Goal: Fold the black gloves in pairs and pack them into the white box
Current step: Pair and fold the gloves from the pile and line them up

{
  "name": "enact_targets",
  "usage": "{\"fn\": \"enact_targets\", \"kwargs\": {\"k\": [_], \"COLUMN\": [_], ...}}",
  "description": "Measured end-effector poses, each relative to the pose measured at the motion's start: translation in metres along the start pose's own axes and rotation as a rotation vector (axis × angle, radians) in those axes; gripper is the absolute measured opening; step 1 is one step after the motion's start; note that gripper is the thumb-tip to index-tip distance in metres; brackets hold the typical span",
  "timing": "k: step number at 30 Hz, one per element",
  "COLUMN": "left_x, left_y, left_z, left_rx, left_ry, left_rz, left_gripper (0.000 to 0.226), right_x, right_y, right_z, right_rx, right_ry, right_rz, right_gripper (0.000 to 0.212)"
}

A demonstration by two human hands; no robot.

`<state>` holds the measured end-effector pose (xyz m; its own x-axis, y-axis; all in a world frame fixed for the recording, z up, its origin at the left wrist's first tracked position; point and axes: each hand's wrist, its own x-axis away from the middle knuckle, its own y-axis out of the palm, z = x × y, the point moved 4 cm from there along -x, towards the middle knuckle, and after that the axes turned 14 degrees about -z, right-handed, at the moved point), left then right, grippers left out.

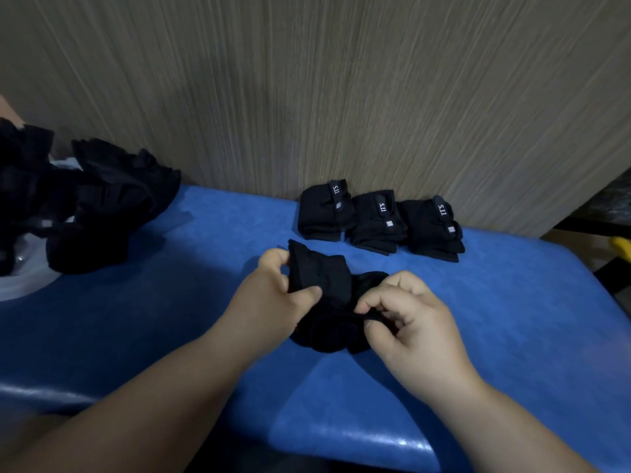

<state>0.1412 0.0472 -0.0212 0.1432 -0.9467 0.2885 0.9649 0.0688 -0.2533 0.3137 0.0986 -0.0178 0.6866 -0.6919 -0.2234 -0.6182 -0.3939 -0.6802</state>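
At frame centre, the left hand [273, 295] and the right hand [409, 322] both pinch the soft black fabric glove pair [327, 302]; better to align the edges, then press the fold flat.

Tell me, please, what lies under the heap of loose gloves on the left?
Some pale shiny material shows beneath the heap, on the blue table; the gloves hide the rest of it.

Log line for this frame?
folding glove pair | left hand grips | right hand pinches | three folded bundles behind | loose pile left
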Motion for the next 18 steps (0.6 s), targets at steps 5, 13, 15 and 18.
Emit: {"fn": "enact_targets", "kwargs": {"k": [5, 13, 15, 18], "left_x": [0.003, 0.007, 0.002, -0.003], "left_y": [-0.005, -0.001, -0.001, 0.004], "left_z": [0.000, 0.003, 0.001, -0.002], "left_rx": [-0.069, -0.074, -0.079, -0.151], "left_ry": [0.013, 0.043, 0.068, 0.122], "left_rz": [0.032, -0.031, -0.018, -0.030], "left_gripper": [0.075, 0.082, 0.074, 0.065], "right_x": [0.001, 0.000, -0.002, -0.003], "right_y": [-0.003, -0.014, -0.016, -0.012], "right_z": [-0.001, 0.009, 0.015, 0.019], "right_rx": [0.159, 0.081, 0.105, 0.127], "right_ry": [-0.014, 0.155, 0.287, 0.417], "right_rz": [-0.135, 0.028, 0.037, -0.097], "right_gripper": [0.014, 0.045, 0.036, 0.035]}}
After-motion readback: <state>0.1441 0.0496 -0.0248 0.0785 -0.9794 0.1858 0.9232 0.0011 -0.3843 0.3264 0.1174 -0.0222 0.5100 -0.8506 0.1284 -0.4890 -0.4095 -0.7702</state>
